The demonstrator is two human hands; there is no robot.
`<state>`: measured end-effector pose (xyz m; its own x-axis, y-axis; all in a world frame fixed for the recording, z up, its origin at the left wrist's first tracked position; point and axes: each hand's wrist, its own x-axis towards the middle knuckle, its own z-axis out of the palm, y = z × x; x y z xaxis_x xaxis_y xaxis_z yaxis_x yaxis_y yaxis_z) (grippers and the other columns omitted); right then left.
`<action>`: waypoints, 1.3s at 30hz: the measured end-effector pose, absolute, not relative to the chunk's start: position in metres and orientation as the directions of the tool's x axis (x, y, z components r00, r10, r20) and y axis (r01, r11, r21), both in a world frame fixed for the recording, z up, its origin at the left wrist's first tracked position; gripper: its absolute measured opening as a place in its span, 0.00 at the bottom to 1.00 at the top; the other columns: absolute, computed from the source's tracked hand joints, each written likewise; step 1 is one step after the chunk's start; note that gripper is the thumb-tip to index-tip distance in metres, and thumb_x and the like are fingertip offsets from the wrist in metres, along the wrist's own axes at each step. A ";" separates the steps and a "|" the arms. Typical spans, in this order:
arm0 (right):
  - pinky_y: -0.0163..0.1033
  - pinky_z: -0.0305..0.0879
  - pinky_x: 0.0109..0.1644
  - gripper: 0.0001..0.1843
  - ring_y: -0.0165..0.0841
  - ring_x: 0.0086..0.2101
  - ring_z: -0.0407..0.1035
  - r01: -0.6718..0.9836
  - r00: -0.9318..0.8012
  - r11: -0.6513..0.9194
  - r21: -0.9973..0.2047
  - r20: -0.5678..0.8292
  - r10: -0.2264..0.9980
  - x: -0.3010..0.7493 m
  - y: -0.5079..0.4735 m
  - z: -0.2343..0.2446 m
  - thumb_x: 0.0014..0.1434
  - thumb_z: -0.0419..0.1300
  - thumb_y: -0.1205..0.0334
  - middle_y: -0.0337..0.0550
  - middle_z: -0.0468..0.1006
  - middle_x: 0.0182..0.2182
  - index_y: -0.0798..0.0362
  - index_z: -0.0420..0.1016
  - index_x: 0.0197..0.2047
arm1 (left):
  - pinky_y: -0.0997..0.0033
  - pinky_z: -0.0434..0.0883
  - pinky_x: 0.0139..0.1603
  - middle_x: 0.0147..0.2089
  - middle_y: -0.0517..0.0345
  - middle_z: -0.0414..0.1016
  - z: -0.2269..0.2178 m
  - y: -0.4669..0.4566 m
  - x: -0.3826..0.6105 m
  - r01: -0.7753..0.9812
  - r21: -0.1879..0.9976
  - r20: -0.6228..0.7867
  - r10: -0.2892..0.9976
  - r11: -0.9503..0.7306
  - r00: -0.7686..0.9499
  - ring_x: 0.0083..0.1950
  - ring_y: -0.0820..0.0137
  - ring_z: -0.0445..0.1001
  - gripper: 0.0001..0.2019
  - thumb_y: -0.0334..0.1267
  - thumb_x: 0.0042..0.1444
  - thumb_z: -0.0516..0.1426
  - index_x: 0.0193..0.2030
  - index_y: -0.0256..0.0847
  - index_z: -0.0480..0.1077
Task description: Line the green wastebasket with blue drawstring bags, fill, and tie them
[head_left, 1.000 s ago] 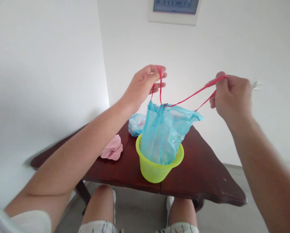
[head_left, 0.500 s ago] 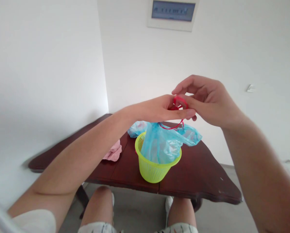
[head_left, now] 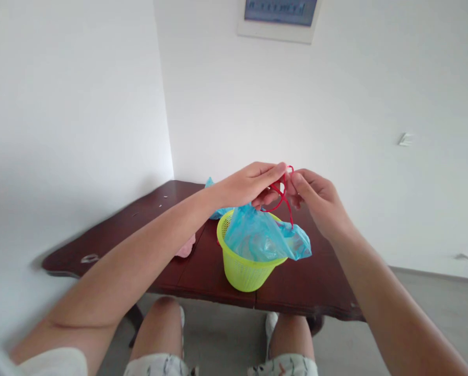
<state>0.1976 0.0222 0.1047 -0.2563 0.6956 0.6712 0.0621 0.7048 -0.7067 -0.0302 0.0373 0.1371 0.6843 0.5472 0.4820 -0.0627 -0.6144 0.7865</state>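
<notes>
A light blue plastic bag (head_left: 263, 238) sits in a lime green basket (head_left: 244, 269) on a dark wooden table (head_left: 316, 284). Its red drawstring (head_left: 283, 196) rises in loops above the bag's mouth. My left hand (head_left: 249, 185) and my right hand (head_left: 312, 196) meet just above the bag, and both pinch the red drawstring with closed fingers. The fingertips of the two hands nearly touch.
A pink cloth (head_left: 187, 245) lies on the table left of the basket, partly behind my left forearm. Another blue bag (head_left: 214, 211) lies behind the basket. White walls meet in a corner behind the table. My knees show below the table's near edge.
A second ago my hands were wide apart, pulling the drawstring taut and lifting the bag. They have come together and dropped lower, the string now loops slackly, and the bag has slumped into the basket.
</notes>
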 end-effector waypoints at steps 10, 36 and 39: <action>0.45 0.79 0.53 0.20 0.40 0.44 0.84 -0.129 -0.189 0.544 -0.829 0.559 0.808 0.159 0.011 0.016 0.77 0.72 0.37 0.45 0.93 0.44 0.46 0.92 0.47 | 0.77 0.64 0.22 0.25 0.71 0.61 0.095 0.033 -0.012 -0.172 0.786 0.582 0.618 -0.594 0.528 0.20 0.77 0.60 0.29 0.70 0.81 0.57 0.51 0.43 0.77; 0.37 0.53 0.27 0.30 0.28 0.23 0.54 -0.150 0.138 0.713 -0.685 0.700 0.701 0.191 -0.059 0.004 0.86 0.62 0.41 0.33 0.62 0.24 0.49 0.79 0.33 | 0.48 0.79 0.76 0.69 0.41 0.86 0.019 -0.018 -0.057 -0.342 0.631 0.772 0.527 -0.696 0.355 0.72 0.52 0.84 0.25 0.48 0.83 0.63 0.81 0.52 0.72; 0.35 0.61 0.28 0.11 0.29 0.27 0.65 0.012 -0.048 0.686 -0.727 0.685 0.727 0.170 -0.055 -0.005 0.78 0.75 0.49 0.35 0.76 0.31 0.45 0.88 0.56 | 0.47 0.76 0.79 0.70 0.38 0.86 0.040 -0.030 -0.046 -0.258 0.607 0.764 0.463 -0.751 0.448 0.76 0.49 0.81 0.22 0.53 0.86 0.58 0.75 0.46 0.79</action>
